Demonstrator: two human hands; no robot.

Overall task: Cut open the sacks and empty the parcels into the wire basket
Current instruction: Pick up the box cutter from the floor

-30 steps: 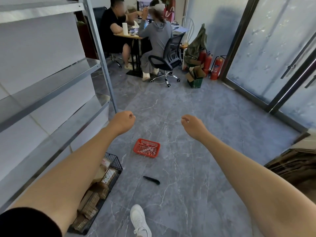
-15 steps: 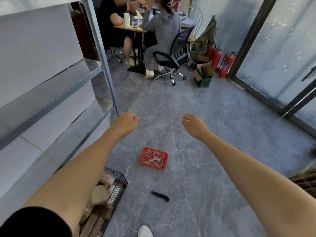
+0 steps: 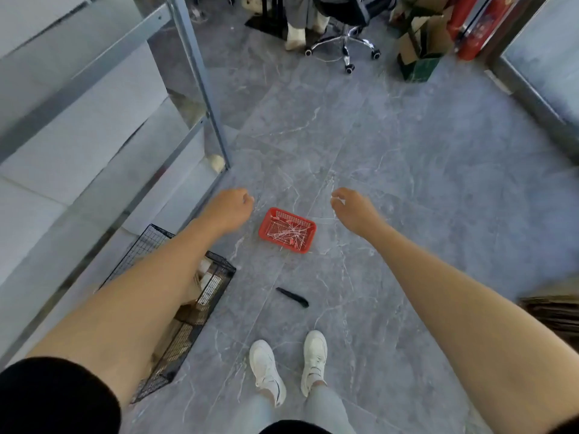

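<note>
1. Step in hand: neither hand holds a tool or a sack, so this is judged a pause between sacks, before the cutter is picked up.
2. Left hand [image 3: 230, 208]: stretched forward over the floor [image 3: 423, 183], with its fingers curled under into a fist that holds nothing.
3. Right hand [image 3: 355, 213]: stretched forward likewise, with its fingers bent down and in and nothing between them.
4. Cutter [image 3: 293, 297]: a slim black tool lying flat on the floor, well apart from both sets of fingers. It is nearer the white shoes [image 3: 266, 369] than the hands.
5. Wire basket [image 3: 219, 261]: a black mesh basket at the floor's left edge beside the shelf rack [image 3: 200, 89], partly hidden by the left forearm. Brown and pale parcels [image 3: 203, 278] already lie inside it.
6. Red tray [image 3: 265, 227]: it sits on the floor between the two hands and below them, and holds thin pale strips (possibly cut ties, too small to tell).
7. Brown mass [image 3: 551, 308]: at the floor's right edge, blurred; it may be a sack.
8. Next move, as a judgement: one hand must drop to the cutter and close round its handle, then a sack must be brought close to the basket.
</note>
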